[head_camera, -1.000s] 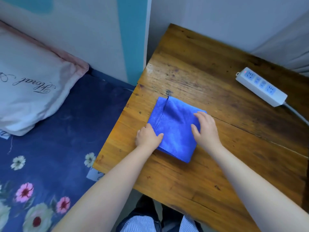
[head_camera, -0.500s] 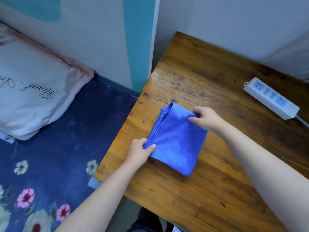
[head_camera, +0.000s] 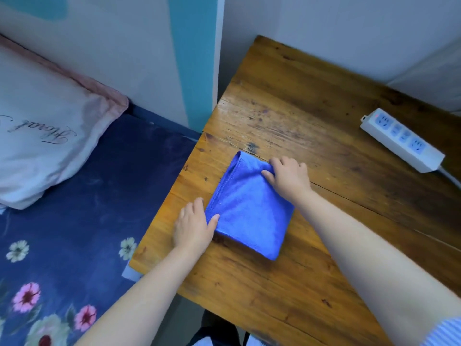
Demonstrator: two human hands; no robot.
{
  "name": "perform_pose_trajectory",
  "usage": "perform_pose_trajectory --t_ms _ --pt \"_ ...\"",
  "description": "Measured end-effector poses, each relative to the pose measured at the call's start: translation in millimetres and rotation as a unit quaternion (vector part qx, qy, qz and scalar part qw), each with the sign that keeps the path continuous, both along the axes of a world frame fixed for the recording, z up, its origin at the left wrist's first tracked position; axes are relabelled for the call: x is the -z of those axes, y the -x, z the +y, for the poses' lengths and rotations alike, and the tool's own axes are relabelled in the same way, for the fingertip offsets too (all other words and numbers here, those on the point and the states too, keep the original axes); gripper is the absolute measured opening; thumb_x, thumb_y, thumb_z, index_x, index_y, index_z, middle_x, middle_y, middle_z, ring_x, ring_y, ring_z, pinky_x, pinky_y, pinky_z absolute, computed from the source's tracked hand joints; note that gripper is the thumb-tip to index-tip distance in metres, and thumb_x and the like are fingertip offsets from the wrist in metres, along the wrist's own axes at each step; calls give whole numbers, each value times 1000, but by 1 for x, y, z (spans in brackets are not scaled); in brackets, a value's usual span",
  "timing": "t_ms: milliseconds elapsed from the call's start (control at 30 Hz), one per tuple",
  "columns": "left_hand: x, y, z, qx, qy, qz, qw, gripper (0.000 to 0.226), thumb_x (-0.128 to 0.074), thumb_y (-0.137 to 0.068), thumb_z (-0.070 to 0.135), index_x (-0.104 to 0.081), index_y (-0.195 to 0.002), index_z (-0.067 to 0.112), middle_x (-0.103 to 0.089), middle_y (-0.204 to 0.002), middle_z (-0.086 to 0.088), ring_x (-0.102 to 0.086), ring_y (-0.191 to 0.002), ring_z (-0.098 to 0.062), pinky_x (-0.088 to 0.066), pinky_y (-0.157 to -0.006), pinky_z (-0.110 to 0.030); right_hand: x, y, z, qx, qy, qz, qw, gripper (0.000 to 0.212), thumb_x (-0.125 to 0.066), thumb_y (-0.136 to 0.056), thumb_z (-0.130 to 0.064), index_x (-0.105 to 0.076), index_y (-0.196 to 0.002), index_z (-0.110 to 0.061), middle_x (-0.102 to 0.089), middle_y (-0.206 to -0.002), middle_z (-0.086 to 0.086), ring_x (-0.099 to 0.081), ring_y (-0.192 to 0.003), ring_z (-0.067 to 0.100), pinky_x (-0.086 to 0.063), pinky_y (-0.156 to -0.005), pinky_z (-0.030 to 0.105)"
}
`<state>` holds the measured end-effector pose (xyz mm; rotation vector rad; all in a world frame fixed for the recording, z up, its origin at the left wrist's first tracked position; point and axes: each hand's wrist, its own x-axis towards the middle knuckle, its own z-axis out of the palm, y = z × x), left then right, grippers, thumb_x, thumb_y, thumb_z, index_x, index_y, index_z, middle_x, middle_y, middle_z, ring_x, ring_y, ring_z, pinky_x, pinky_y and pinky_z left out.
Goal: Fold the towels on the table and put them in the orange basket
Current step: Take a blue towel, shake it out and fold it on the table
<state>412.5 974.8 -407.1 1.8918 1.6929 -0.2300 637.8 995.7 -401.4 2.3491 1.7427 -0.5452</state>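
My right hand [head_camera: 289,177] has slid to the towel's far corner; the left hand [head_camera: 193,224] shifted little.
Both pinch the folded blue towel [head_camera: 249,211] on the desk [head_camera: 311,108]; I judge folding done. Basket unseen.

Script on pillow [head_camera: 47,136], upside down, partly cut off; can't read.

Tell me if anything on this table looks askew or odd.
The folded blue towel lies skewed to the table edges, its far corner bunched under the right hand. The orange basket is not in view. The power strip looks fine.
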Motion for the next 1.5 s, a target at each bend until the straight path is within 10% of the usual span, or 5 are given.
perform_pose_trajectory --t_ms 400,600,867,1267,1500 --pt "3 -67 41 279 -87 -5 956 58 -35 -97 35 -16 -147 13 -10 -157 -5 -7 -145 -21 -11 -117 -38 -1 44 -104 7 -18 -35 999 49 -59 -73 -33 -65 -112 -4 -59 -124 21 -58 -114 38 -46 -83 62" --pt "6 -71 47 272 -13 39 961 62 -27 -97 42 1 -148 19 9 -157 2 10 -145 -22 -2 -117 -41 4 41 -110 50 57 45 996 60 -33 -96 -38 -10 -147 -17 5 -157 7 6 -145 26 -5 -116 47" --pt "-19 6 -5 468 -167 30 867 63 -87 -43 38 -73 -98 8 -71 -109 -9 -68 -101 -24 -57 -75 -39 -15 70 -157 -119 -80 12 990 35 -71 -66 -26 -73 -96 -8 -70 -109 14 -66 -102 31 -53 -79 51" --pt "-2 5 -14 438 -60 98 892 68 -41 -95 34 -4 -148 11 1 -158 -6 2 -146 -20 -2 -118 -38 -21 60 -137 -242 -68 -66 966 23 -50 -68 -9 -74 -71 -9 -75 -82 9 -72 -73 25 -59 -68 36" --pt "-20 0 -35 338 -150 18 929 54 -85 -56 15 -66 -106 6 -67 -113 -13 -64 -108 -23 -49 -92 -40 -56 32 -136 -129 -87 134 979 23 -59 -72 8 -63 -94 8 -67 -97 23 -64 -88 39 -55 -66 44"
